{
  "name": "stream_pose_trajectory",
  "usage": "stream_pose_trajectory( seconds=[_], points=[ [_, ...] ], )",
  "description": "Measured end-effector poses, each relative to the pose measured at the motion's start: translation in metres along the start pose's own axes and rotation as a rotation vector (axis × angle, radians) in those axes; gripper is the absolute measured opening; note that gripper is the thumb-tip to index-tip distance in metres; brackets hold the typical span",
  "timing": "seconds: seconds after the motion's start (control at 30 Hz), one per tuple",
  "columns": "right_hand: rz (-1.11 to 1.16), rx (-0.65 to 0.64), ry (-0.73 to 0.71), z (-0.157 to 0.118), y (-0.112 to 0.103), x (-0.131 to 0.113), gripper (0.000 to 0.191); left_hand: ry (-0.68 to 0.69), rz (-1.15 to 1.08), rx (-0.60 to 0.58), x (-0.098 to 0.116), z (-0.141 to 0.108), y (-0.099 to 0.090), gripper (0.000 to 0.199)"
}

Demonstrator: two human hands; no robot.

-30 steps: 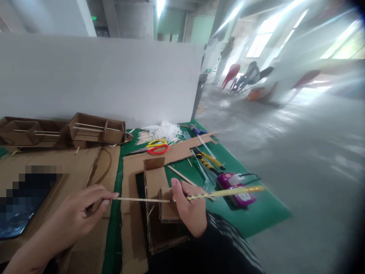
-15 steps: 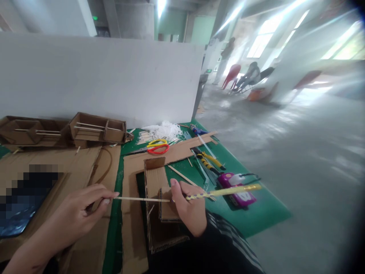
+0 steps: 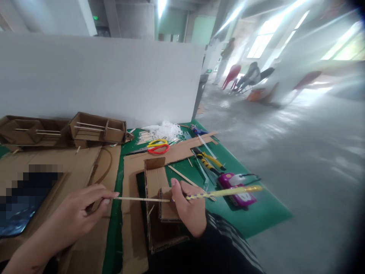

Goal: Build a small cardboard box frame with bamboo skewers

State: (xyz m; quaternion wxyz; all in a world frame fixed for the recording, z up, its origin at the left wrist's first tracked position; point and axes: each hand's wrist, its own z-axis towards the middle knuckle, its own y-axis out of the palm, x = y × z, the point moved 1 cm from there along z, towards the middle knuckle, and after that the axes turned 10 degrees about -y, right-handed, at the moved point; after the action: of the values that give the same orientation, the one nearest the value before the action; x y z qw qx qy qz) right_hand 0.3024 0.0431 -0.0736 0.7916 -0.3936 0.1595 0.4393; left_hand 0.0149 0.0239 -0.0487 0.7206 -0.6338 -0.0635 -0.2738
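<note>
My left hand (image 3: 85,207) pinches one end of a thin wooden stick (image 3: 139,199) between thumb and fingertips. The stick runs level to the right, and its far end meets my right hand (image 3: 189,207). In that hand is a yellow patterned pencil (image 3: 222,191), its back end pointing right and its tip mostly hidden by the fingers. Below the stick lies an open cardboard box (image 3: 155,175) with a small cardboard block (image 3: 169,213) in it. My right hand is over this block; whether it touches it I cannot tell.
Scissors (image 3: 158,147), pliers (image 3: 209,161), a purple device (image 3: 239,196) and white string (image 3: 168,131) lie on the green mat (image 3: 265,213). Cardboard trays (image 3: 97,131) stand at the back left by a white partition (image 3: 99,76). A dark glossy slab (image 3: 25,207) rests at left.
</note>
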Motion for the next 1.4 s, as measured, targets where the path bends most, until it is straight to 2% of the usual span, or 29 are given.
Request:
stream_pose_trajectory(
  seconds=[1.17, 1.27, 1.4],
  points=[
    [0.034, -0.001, -0.009, 0.001, 0.002, -0.001, 0.048, -0.009, -0.017, -0.02, 0.001, 0.001, 0.0, 0.021],
    [0.067, 0.037, 0.024, -0.001, 0.0, -0.001, 0.049, -0.017, -0.031, -0.022, 0.001, 0.0, 0.0, 0.022],
    [0.193, 0.157, 0.159, -0.002, -0.01, 0.008, 0.051, -0.085, -0.06, 0.016, 0.003, -0.003, -0.002, 0.024]
  ],
)
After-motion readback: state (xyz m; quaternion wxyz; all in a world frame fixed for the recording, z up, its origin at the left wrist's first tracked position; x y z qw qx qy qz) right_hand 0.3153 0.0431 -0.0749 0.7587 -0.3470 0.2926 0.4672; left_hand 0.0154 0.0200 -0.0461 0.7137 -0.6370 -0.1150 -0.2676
